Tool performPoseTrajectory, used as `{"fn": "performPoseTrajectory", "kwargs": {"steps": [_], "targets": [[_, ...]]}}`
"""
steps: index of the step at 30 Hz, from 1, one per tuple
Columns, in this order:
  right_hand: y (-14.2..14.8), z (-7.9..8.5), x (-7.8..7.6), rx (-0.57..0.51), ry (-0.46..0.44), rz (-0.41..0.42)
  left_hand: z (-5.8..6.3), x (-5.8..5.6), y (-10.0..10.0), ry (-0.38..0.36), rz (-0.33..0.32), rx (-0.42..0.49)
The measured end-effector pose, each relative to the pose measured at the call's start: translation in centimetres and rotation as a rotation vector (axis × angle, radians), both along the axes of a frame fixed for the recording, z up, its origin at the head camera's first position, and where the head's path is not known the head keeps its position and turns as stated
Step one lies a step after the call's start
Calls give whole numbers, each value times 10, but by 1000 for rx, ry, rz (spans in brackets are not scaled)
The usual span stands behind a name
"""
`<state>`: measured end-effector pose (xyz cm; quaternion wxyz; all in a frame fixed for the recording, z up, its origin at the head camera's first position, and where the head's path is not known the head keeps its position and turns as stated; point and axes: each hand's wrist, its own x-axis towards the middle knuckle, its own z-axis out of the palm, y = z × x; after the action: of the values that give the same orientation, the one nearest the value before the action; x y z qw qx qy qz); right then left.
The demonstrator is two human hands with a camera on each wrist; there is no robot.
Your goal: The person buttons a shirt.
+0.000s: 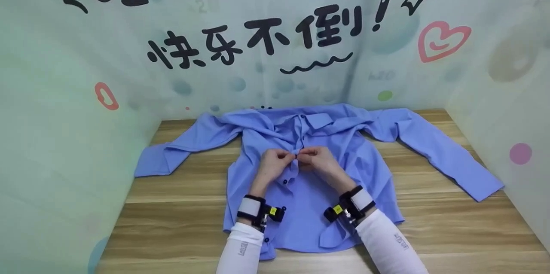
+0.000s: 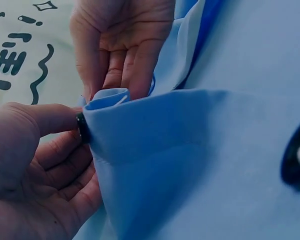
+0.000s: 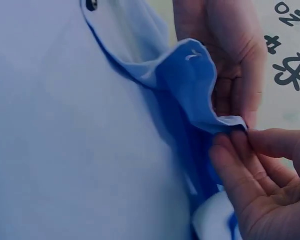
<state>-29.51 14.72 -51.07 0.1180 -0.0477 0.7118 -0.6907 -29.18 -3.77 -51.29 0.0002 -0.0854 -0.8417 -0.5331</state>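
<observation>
A blue long-sleeved shirt (image 1: 318, 209) lies front up, with its collar (image 1: 320, 121) at the far side. At the middle of its front, my left hand (image 1: 273, 164) pinches the edge of the button placket. In the left wrist view a black button (image 2: 82, 128) sits at the left thumb's tip, against the folded fabric. My right hand (image 1: 320, 162) meets the left fingertips and pinches the placket edge between thumb and fingers. A buttonhole (image 3: 194, 55) shows on the raised strip in the right wrist view. Lower on the front, another black button (image 1: 285, 182) is visible.
The shirt's left-side sleeve (image 1: 165, 158) and right-side sleeve (image 1: 447, 158) spread outward over the wooden table (image 1: 172, 222). A printed cloth wall (image 1: 266, 85) stands behind, with side walls at left and right. The shirt's lower hem lies between the forearms.
</observation>
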Motion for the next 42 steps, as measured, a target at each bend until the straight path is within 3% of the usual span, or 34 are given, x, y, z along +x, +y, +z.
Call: {"fn": "performPoseTrajectory", "kwargs": {"steps": [3,7,11,14,18,28,35,38,42], "targets": [[10,10,-2,122,70,-36,-1,0,2,15,22,-23],[22,22,-2,422,282,-86,-2,1,3,20,50,-45],[22,23,1,678,444,-55,-1,1,2,36,54,-65],[17,18,2,832,476,-15,0,1,2,44,55,-76],[10,9,1,978,428,2,3,2,1,38,58,-73],[3,8,-4,1106,497,13,7,2,-3,25,77,-80],[2,6,2,1153,580,-1,4,3,-2,42,83,-91],[6,7,2,1120,582,0,2,3,-1,32,84,-92],[15,10,-1,983,514,1,0,4,1,23,80,-74]]}}
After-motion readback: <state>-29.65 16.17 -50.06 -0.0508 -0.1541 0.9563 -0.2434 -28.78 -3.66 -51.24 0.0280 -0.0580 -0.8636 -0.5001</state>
